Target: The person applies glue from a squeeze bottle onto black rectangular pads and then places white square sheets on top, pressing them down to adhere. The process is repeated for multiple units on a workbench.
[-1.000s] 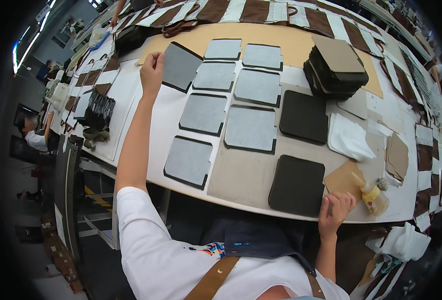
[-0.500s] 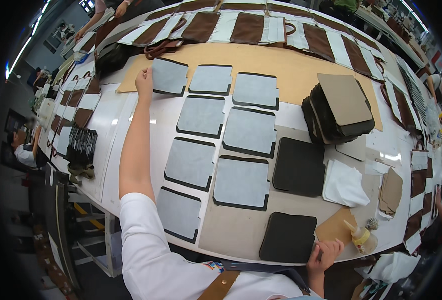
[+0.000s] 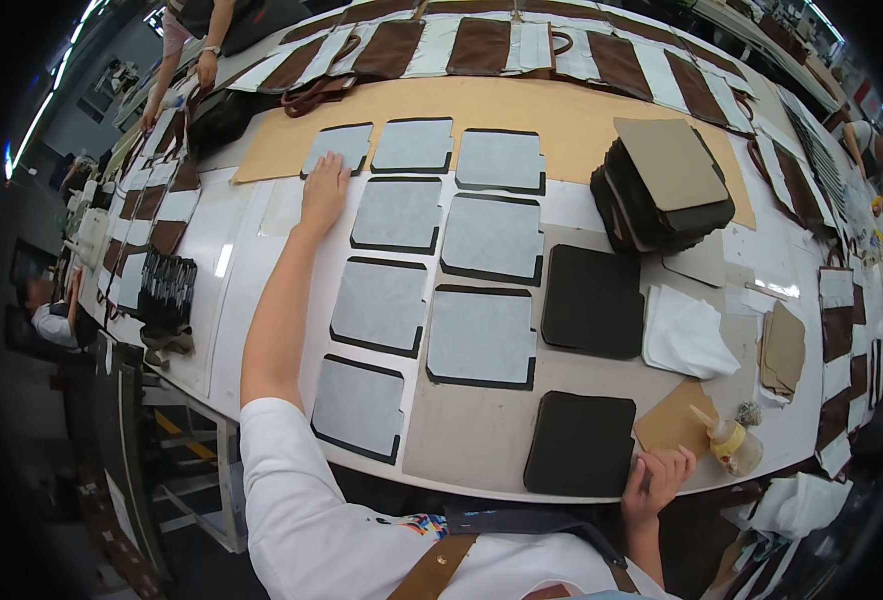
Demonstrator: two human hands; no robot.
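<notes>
My left hand (image 3: 325, 194) is stretched far out, its fingers lying flat on the near edge of a grey panel (image 3: 340, 140) with a black border. Several like panels are laid out in columns, among them a grey panel (image 3: 482, 335) in the middle and another grey panel (image 3: 359, 405) near the front edge. At the table's front edge rests my right hand (image 3: 659, 478), fingers loosely bent and apart, holding nothing I can see. Beside it are a stack of black sheets (image 3: 580, 443) and a tan card (image 3: 674, 418).
A tall stack of black pieces topped by a beige board (image 3: 670, 163) stands at right. Nearer are black sheets (image 3: 594, 302), white cloths (image 3: 687, 333) and a glue bottle (image 3: 732, 443). Brown-and-white bag pieces (image 3: 482, 47) line the far side. Another person's hands (image 3: 207, 68) work at far left.
The far left panel, held tilted by its left edge before, now lies flat. My left hand has moved right onto it, fingers spread. My right hand stays at the front edge.
</notes>
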